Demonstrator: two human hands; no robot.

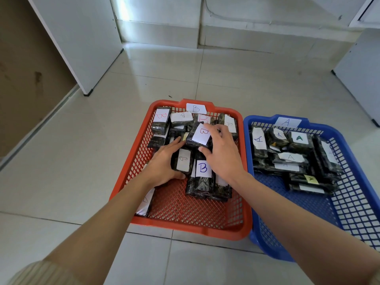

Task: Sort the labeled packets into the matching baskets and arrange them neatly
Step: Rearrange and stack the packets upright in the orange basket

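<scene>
An orange basket point(141, 149) tagged B holds several dark wrapped packets with white B labels. My right hand point(224, 153) grips one B packet point(200, 135) at the top of the pile, fingers curled over its right side and thumb under it. My left hand point(164, 163) holds another B packet point(183, 161) lying lower in the basket, thumb below it and fingers along its left side. To the right, a blue basket point(353, 202) tagged A holds several packets with A labels point(291, 157).
Both baskets sit side by side on a glossy tiled floor point(82, 161). White cabinet panels stand at the left point(82, 48) and right point(362, 79), with a wall step behind. One packet point(146, 202) lies at the orange basket's left edge under my left forearm.
</scene>
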